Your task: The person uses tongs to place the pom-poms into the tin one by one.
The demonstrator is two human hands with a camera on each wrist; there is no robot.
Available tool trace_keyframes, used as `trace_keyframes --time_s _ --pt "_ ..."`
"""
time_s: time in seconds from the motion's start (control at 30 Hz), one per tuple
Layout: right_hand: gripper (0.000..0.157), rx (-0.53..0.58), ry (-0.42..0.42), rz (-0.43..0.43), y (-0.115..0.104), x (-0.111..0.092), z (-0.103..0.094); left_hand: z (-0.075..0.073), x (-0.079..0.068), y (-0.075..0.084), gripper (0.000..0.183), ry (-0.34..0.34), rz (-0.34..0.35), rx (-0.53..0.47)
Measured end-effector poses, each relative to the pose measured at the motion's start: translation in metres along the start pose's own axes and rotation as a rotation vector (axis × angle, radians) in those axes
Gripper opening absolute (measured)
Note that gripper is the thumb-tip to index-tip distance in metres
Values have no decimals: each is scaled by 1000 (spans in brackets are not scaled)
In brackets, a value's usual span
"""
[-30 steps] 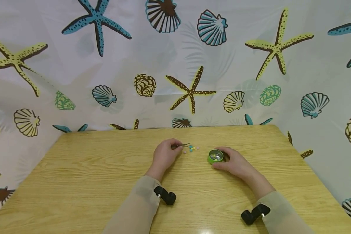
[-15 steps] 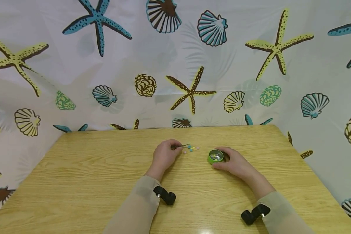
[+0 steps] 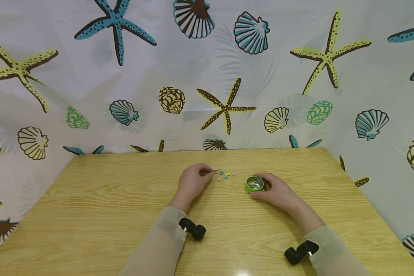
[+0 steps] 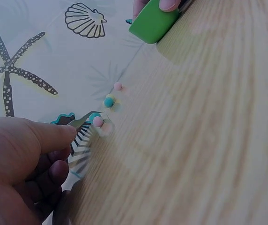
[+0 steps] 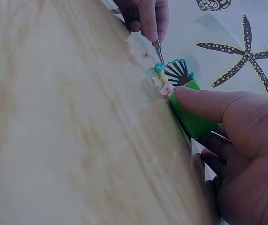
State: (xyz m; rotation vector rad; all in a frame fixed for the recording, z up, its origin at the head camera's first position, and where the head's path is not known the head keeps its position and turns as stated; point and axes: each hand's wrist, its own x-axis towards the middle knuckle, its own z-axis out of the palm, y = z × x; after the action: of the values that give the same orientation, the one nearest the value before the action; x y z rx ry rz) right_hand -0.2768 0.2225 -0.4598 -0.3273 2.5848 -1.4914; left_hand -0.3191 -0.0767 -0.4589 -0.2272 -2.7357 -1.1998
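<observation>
Left hand: the left hand (image 3: 193, 181) pinches metal tweezers (image 4: 82, 121) between thumb and forefinger, the fine tips pointing right.
Tweezer tips: right at a blue bead (image 3: 221, 172) – whether they clamp it or only touch it, I cannot tell, nor whether it is off the wood.
Handling the bead: it looks small and smooth, so likely to roll or spring away; best to catch it across its widest part, squeeze lightly and evenly, and keep the wrist steady.
Loose beads: just beside it lie a pink bead (image 3: 218, 179), a second blue bead (image 3: 225, 177), a yellow bead (image 3: 228, 174) and a second pink bead (image 3: 233, 174); drawing the tips away from this group should avoid scattering them.
Right hand: to the right, the right hand (image 3: 275, 191) curls thumb and fingers around a green tin (image 3: 251, 190) – upright, open at the top, with a few small beads inside. A firm, still hold should keep it from sliding.
Surroundings: a wood-grain table (image 3: 117, 207), and behind it a white cloth (image 3: 145, 80) printed with starfish and shells.
</observation>
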Motion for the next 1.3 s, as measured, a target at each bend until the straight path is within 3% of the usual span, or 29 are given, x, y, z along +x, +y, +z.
trace_keyframes --time_s 0.97,1.13,1.3 --pt "70 23 2 -8 -2 -1 1 -3 2 -4 12 -4 5 -43" --pt "69 23 5 -8 -2 -2 3 -5 0 3 15 19 7 -64" --pt "70 12 10 -8 -2 -1 1 -8 -1 21 14 11 31 -91"
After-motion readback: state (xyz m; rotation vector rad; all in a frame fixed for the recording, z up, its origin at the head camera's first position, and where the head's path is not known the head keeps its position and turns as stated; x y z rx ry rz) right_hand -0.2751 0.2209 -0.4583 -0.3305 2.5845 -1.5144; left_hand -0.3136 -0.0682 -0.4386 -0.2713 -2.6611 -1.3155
